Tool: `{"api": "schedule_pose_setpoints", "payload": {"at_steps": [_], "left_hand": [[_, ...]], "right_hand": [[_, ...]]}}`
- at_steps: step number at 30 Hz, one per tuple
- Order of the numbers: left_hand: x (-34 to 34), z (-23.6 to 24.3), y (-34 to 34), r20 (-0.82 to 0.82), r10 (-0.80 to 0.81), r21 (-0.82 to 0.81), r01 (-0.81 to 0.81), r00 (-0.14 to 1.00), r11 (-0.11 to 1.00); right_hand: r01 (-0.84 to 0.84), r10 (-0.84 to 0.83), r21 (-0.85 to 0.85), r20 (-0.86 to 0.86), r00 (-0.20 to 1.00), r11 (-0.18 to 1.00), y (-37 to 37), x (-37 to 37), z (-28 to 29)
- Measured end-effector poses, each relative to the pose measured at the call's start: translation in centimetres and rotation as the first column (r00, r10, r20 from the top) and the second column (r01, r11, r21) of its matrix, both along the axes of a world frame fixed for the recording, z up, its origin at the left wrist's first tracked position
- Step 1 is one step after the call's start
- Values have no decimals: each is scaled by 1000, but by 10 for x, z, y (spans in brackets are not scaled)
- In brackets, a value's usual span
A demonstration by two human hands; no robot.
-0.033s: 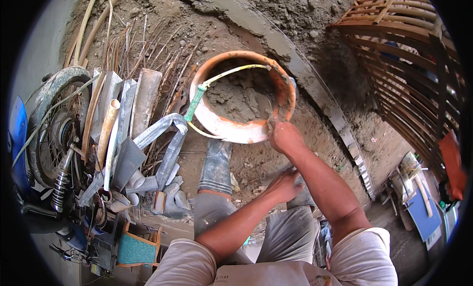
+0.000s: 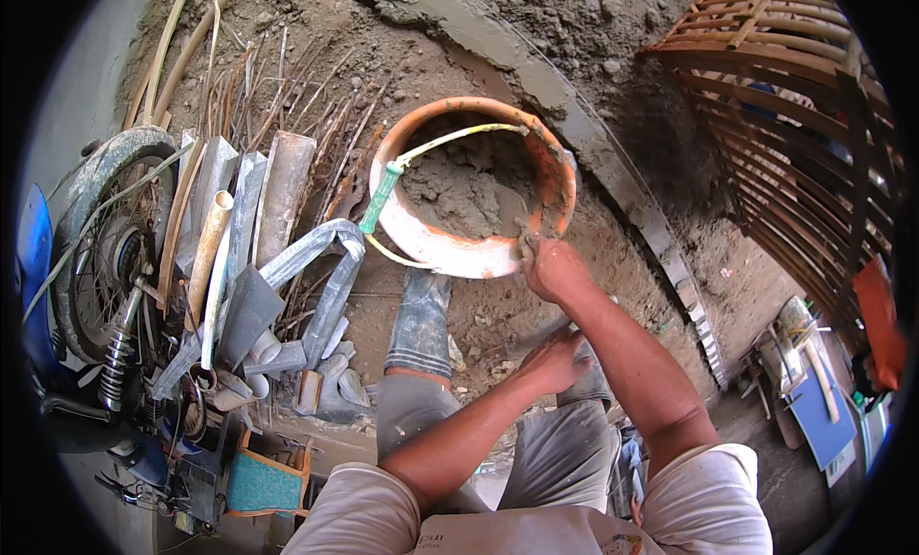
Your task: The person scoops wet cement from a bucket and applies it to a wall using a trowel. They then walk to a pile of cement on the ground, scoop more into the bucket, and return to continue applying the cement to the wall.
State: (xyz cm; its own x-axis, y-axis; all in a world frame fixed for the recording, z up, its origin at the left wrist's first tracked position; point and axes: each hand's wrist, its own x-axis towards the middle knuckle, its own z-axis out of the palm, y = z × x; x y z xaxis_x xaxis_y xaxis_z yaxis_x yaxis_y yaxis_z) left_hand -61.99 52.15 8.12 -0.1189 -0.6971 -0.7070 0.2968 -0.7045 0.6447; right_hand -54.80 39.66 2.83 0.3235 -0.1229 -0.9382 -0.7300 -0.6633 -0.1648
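A round bucket (image 2: 450,256), orange inside with a whitish near side, holds wet grey mortar (image 2: 469,193). Its wire handle carries a green grip (image 2: 381,199) and lies over the left side of the opening. My right hand (image 2: 557,271) is closed at the near right rim, around mortar-smeared material; its fingertips are partly hidden. Lower down, my left hand (image 2: 555,361) rests by my right boot (image 2: 586,383), below the right forearm. Its thumb and fingers look apart and loosely bent, with nothing visible in them. My left boot (image 2: 418,316) stands just below the bucket.
A low mortar-coated curb (image 2: 546,86) curves past the bucket's right. Metal channels (image 2: 283,187), pipes (image 2: 212,234) and thin sticks crowd the left, beside a motorcycle wheel (image 2: 115,254). A slatted bamboo frame (image 2: 780,124) stands at far right, above a blue board (image 2: 821,416).
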Motion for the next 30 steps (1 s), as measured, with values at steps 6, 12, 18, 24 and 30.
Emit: {"api": "schedule_pose_setpoints", "payload": {"at_steps": [6, 12, 18, 24, 30], "left_hand": [[-3, 4, -6, -7, -39, -19, 39, 999, 999], [-7, 7, -3, -59, -86, 13, 87, 995, 996], [-32, -4, 2, -69, -201, 25, 203, 977, 979], [-43, -3, 10, -46, -233, 66, 236, 971, 970], [-51, -4, 10, -41, -276, 60, 278, 960, 959]], "right_hand": [[159, -171, 81, 161, 972, 984, 4, -14, -30], [174, -213, 259, 132, 968, 950, 3, -5, -29], [218, -353, 428, 269, 896, 877, -34, -64, -19], [304, -409, 382, 235, 882, 873, -79, -123, 32], [394, -401, 102, 383, 832, 914, -129, -186, 48]]}}
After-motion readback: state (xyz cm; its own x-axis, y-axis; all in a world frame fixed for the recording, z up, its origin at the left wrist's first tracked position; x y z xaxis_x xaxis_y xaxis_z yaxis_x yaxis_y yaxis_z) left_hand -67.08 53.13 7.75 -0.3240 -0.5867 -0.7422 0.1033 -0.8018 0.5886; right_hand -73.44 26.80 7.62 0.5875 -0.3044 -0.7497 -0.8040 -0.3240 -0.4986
